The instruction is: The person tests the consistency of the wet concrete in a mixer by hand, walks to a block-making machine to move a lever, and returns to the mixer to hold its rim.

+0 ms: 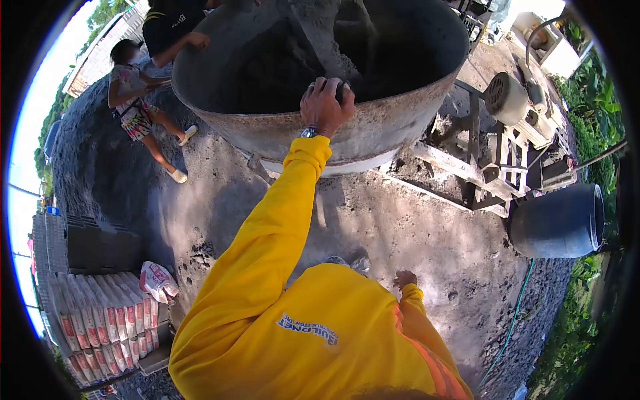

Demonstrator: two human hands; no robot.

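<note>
My left hand [327, 107], with a watch [308, 133] at the wrist, is at the near rim of a large round metal mixing drum [267, 137]. Its fingers are curled round something dark and small that I cannot make out. Inside the drum, a grey-caked mixer arm [313, 33] slants down towards this hand. My right hand [405, 279] hangs low beside my body, apart from the drum, with its fingers loosely apart and nothing seen in them. Both arms wear yellow sleeves.
Two people stand left of the drum, one in a patterned outfit [133, 93], one in a dark shirt [170, 30]. Stacked cement bags [107, 313] lie at lower left. A motor [505, 98], a wooden frame [467, 173] and a blue barrel [557, 223] stand at right.
</note>
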